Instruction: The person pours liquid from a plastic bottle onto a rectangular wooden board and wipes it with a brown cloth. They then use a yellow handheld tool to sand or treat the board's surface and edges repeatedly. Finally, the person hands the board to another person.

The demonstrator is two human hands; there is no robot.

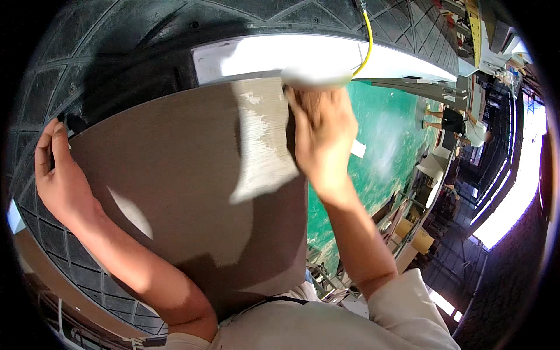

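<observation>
Head view: a large brown panel is being held up flat against a black gridded surface. The left hand pinches the panel's far left corner, fingers closed on its edge. The right hand grips the right edge near the top, beside a sunlit patch. Judging by this, positioning is under way; next calls for steady, even pressure.

There were two bare hands, the left hand and the right hand, one brown wooden panel, one yellow cable and one distant standing person.
</observation>
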